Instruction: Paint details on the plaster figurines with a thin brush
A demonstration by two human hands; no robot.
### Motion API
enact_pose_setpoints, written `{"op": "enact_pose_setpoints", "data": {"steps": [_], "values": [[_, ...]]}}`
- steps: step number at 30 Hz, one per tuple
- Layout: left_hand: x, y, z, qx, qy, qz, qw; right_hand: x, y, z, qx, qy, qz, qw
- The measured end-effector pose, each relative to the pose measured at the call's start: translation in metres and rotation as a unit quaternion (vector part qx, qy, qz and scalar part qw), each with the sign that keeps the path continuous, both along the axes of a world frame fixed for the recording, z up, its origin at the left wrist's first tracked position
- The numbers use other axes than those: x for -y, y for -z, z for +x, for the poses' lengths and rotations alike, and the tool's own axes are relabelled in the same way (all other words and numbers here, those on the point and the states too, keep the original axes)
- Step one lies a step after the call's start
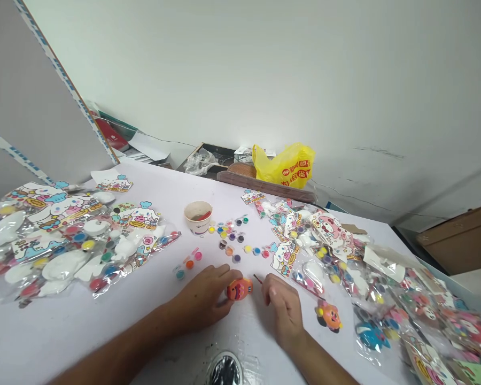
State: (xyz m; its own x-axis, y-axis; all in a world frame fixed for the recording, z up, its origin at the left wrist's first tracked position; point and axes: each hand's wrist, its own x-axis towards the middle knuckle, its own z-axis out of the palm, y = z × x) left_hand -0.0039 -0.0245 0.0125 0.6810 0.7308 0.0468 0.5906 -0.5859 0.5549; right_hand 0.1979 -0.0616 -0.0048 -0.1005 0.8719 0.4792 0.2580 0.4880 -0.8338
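My left hand (pixel 209 294) grips a small painted fish figure (pixel 239 289) between thumb and fingers, low over the white table. The fish is orange-red with pink and dark markings and touches of blue by its tail. Just right of it, my right hand (pixel 282 305) is closed around a thin paintbrush (pixel 258 279), whose dark tip points toward the fish without touching it. Small paint pots (pixel 228 250) in several colours lie beyond my hands. Behind them stands a paper cup (pixel 198 217) with a red item inside. A painted orange figure (pixel 328 315) lies right of my right hand.
Plastic packets of white figures and paint pots (pixel 64 262) cover the left side. More packets (pixel 356 283) spread along the right. A yellow plastic bag (pixel 284 168) sits at the back by the wall. A round dark object (pixel 225 370) lies at the near edge.
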Motion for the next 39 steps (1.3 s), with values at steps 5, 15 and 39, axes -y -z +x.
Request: {"op": "enact_pose_setpoints", "data": {"steps": [5,15,39], "values": [[0.0009,-0.0025,0.001,0.003,0.006,-0.007,1.0,0.0011,-0.0013,-0.0009,0.043,-0.009,-0.023,0.999],[0.0004,-0.0009,0.0,0.009,0.005,-0.006,1.0,0.0019,-0.0019,-0.0019,0.054,0.0,-0.009,0.999],[-0.0006,0.001,-0.0003,0.042,0.013,-0.014,0.999,0.0043,-0.0046,-0.0033,0.084,-0.031,0.014,0.996]]}}
